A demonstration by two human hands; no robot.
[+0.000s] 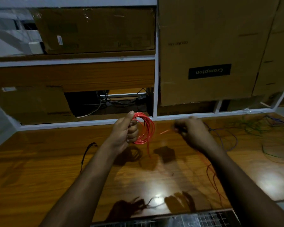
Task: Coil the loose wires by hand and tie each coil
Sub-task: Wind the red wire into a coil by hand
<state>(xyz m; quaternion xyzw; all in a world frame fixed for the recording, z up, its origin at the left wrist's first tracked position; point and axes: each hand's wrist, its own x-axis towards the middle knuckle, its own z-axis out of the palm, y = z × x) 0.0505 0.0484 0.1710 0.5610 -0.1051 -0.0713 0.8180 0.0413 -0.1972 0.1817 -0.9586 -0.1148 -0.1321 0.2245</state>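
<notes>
Your left hand [126, 130] is gripping the bright red coil of thin plastic-coated wire [144, 128], fingers curled round one side of the loops, thumb pointing up; the coil is hanging upright above the glossy brown wooden tabletop [47, 161], not touching it; a red tail is dropping from the coil toward the table; your right hand [192, 133] is blurring with motion just beside the coil, apart from the left hand; a short red streak is showing at its fingertips, but you cannot tell whether it is pinching the wire or not.

Containers: a white-framed shelf unit [155, 71] is standing behind the table; a wide brown cardboard box [95, 30] is sitting in its upper left bay; a tall cardboard box with an upside-down black Crompton label [208, 54] is filling the right bay; box contents are not showing; dark and white cables [108, 102] are lying in the open lower bay.

Hard to make out: loose green, blue and dark wires [261, 133] are tangling at the right, dim; a thin black strap [87, 153] is lying left; a metal mesh grid [187, 218] is cutting off at the bottom edge.
</notes>
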